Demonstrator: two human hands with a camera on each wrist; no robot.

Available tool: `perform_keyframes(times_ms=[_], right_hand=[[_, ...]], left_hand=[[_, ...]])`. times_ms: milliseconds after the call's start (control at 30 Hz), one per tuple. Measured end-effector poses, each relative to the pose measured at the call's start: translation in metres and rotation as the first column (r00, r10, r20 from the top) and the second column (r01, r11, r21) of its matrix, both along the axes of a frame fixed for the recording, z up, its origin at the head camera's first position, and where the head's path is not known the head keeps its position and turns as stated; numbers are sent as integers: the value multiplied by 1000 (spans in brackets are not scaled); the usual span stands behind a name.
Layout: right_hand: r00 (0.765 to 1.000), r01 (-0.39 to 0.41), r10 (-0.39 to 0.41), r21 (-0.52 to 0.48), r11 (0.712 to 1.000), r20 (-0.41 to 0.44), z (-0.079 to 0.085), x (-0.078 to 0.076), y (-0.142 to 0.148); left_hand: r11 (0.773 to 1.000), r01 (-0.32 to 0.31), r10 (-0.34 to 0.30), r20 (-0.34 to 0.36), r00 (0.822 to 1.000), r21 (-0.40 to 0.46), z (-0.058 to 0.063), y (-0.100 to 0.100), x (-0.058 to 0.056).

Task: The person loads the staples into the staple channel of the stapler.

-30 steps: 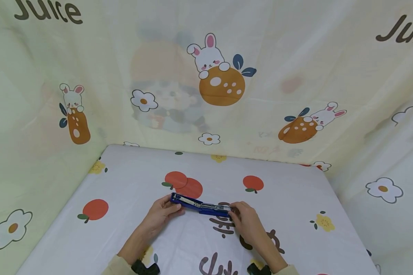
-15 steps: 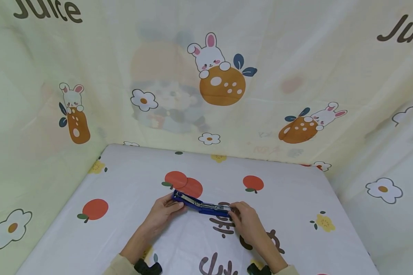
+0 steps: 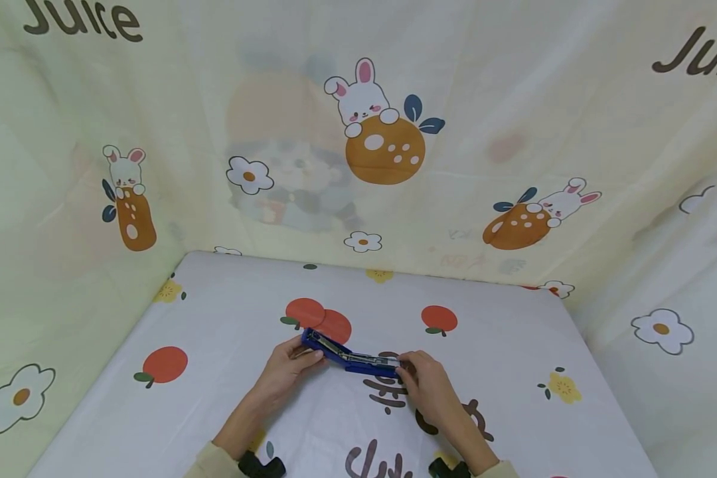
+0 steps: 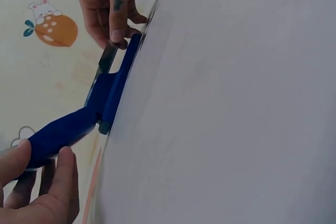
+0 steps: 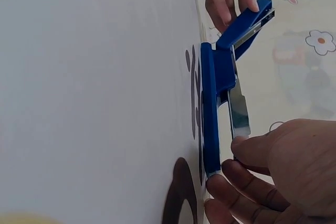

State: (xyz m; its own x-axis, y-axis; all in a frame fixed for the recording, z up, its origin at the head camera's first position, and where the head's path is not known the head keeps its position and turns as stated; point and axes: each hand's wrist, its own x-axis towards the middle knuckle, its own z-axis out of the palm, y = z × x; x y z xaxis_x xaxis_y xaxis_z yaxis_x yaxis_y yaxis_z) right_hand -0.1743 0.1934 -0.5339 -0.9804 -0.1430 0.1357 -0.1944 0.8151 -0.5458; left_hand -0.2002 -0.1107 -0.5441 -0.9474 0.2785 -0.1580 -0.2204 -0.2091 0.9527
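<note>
A blue stapler [image 3: 358,362] is spread wide open over the table, bent at its hinge. My left hand [image 3: 282,372] pinches the top arm [image 4: 58,135] between thumb and fingers and keeps it swung back to the left. At the other end my right hand [image 3: 429,385] grips the stapler with its thumb on the metal magazine [image 5: 240,111] and fingertips at the end of the blue base [image 5: 210,114]. In the right wrist view the magazine stands apart from the base. The base lies along the tabletop.
A white cloth [image 3: 227,305] printed with fruit, flowers and lettering covers the table. Behind it and at both sides hang pale curtains [image 3: 442,219] with rabbit and flower prints. Dark straps [image 3: 261,465] sit on both wrists.
My left hand has shifted slightly right, and the stapler's top arm has tilted up more steeply, its far end rising. The right hand and the base stay in place.
</note>
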Motion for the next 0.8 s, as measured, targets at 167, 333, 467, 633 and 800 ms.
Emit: perform_keyframes(times_ms=[167,333,467,633,800], right_hand=[[1000,-2,2,4,1000,-5,0,0,0],[1000,-1,1,0,1000,-6,0,0,0],[1000,0,0,0,1000,-10,-1,0,0],[1000,3,-3,-2,1000,-6,0,1,0],[1000,6,-6,-1,1000,-6,-1,1,0]], left_hand=[[1000,6,-6,-2,1000,-15,2,2,0],[998,24,-27,-57,998,-50,4,3,0],[996,29,-36,-87,996,-82,5,3,-1],[993,40,-52,-106,993,-110,7,4,-1],[991,35,-48,-101,994,-128,9,6,-1]])
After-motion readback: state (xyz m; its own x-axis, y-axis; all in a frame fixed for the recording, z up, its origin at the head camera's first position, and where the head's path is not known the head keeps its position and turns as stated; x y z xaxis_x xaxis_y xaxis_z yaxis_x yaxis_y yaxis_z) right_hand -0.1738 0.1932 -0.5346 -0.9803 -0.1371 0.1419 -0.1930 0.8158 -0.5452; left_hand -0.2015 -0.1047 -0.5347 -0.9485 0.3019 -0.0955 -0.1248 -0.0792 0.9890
